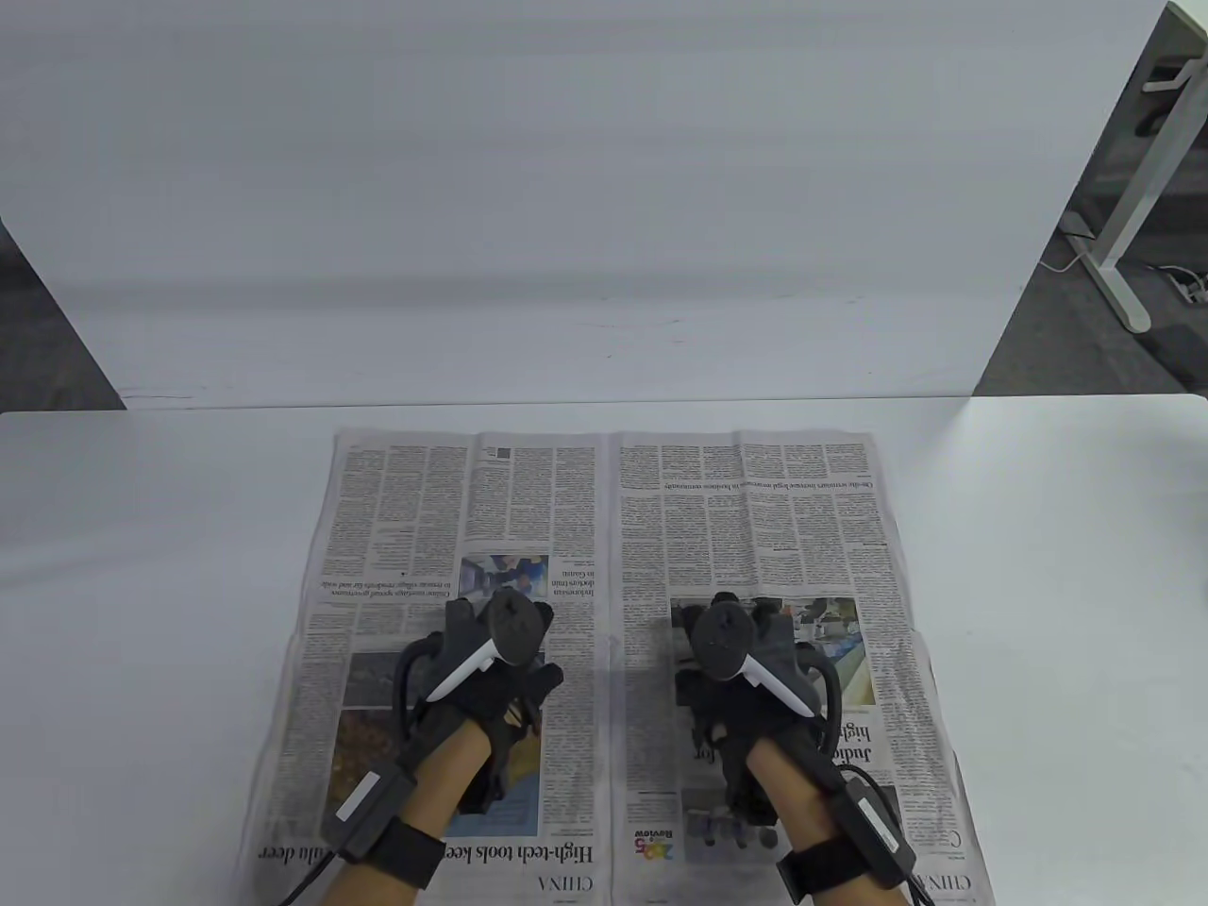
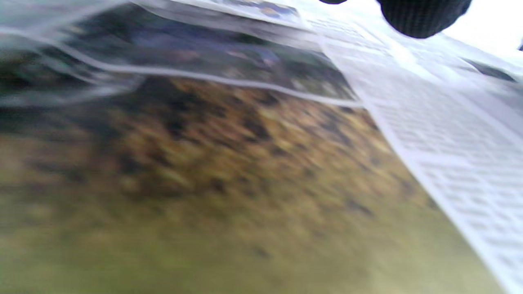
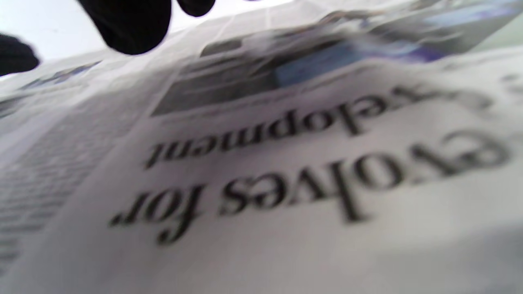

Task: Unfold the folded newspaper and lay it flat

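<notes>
The newspaper [image 1: 604, 528] lies opened out as a two-page spread on the white table [image 1: 142, 566], its middle fold running away from me. My left hand [image 1: 491, 661] rests on the left page over a brown photo [image 2: 229, 171]. My right hand [image 1: 736, 661] rests on the right page near a headline [image 3: 310, 171]. Both hands lie over the paper with fingers pointing away; neither grips anything. Gloved fingertips [image 2: 423, 16] show at the top of the left wrist view, and fingertips [image 3: 126, 24] at the top of the right wrist view.
A white panel [image 1: 566, 189] stands behind the table's far edge. A desk leg [image 1: 1123, 255] and cables are on the floor at the far right. Bare table lies on both sides of the paper.
</notes>
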Demonstrator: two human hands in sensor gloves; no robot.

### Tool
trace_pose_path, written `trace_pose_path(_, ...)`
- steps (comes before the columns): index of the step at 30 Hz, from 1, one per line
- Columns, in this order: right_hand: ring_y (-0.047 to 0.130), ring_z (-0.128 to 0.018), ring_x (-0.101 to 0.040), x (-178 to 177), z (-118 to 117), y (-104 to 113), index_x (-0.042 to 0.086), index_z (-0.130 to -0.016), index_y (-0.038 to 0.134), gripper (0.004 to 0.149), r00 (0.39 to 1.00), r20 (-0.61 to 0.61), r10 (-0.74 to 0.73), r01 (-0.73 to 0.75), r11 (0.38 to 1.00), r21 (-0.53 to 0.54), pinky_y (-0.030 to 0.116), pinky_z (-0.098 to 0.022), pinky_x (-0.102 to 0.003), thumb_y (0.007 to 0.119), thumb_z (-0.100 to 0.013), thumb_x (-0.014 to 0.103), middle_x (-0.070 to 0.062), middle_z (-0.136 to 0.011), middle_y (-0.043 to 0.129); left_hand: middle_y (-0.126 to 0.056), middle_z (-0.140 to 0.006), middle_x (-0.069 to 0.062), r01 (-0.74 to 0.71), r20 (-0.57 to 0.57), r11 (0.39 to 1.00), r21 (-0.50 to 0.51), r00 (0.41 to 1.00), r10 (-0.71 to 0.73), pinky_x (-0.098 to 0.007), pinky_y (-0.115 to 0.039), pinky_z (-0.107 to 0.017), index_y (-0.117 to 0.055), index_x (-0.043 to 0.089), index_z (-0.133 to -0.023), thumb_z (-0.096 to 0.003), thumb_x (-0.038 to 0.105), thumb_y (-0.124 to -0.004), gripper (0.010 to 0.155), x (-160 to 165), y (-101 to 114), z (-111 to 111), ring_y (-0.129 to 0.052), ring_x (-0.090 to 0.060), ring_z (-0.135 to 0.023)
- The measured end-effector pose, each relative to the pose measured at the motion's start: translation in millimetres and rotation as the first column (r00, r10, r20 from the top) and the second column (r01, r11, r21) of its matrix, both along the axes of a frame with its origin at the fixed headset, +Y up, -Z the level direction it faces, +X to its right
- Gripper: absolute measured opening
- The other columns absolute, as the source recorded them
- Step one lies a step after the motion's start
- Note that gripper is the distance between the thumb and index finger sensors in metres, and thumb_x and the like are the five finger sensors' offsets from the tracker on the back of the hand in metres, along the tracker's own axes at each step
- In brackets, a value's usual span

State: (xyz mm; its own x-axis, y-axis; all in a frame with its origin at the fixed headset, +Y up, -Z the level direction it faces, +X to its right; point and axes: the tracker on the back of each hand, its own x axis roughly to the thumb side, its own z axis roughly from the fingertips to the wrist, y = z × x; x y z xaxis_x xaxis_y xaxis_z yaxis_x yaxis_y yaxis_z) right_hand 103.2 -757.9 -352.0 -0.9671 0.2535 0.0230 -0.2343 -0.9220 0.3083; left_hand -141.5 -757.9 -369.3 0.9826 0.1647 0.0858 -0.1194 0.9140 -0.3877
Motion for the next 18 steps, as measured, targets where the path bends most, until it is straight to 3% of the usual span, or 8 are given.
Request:
trace_pose_path(7, 0.018, -0.104, -0.055, -11, 0, -15, 0.032, -0.108, 0.041, 0.070, 0.999, -0.045, 0.006, -0.009, 0.998, -0.056, 0.031, -0.061, -0.084, 0.071, -0.047, 0.052, -0.010, -0.120, 0.026, -0.014, -0.118, -0.003, 0.036, 0.034, 0.997, -0.071, 0.999, -0.034, -0.075, -0.027, -0.072, -0.030, 0.040, -0.108, -0.0473, 0.055, -0.066, 0.072, 18, -15, 5, -0.012, -0.055, -0.104)
trace_pose_path(18, 0.015, -0.104, -0.050, 4, -5, -20, 0.032, -0.107, 0.037, 0.072, 1.000, 0.006, 0.012, -0.012, 0.998, -0.060, 0.027, -0.059, -0.084, 0.070, -0.047, 0.054, -0.007, -0.119, 0.023, -0.010, -0.117, 0.001, 0.009, -0.025, 0.996, -0.091, 1.000, -0.012, -0.075, -0.020, -0.071, -0.026, 0.043, -0.106, -0.0474, 0.055, -0.066, 0.072, -3, -19, 1, -0.005, -0.052, -0.104)
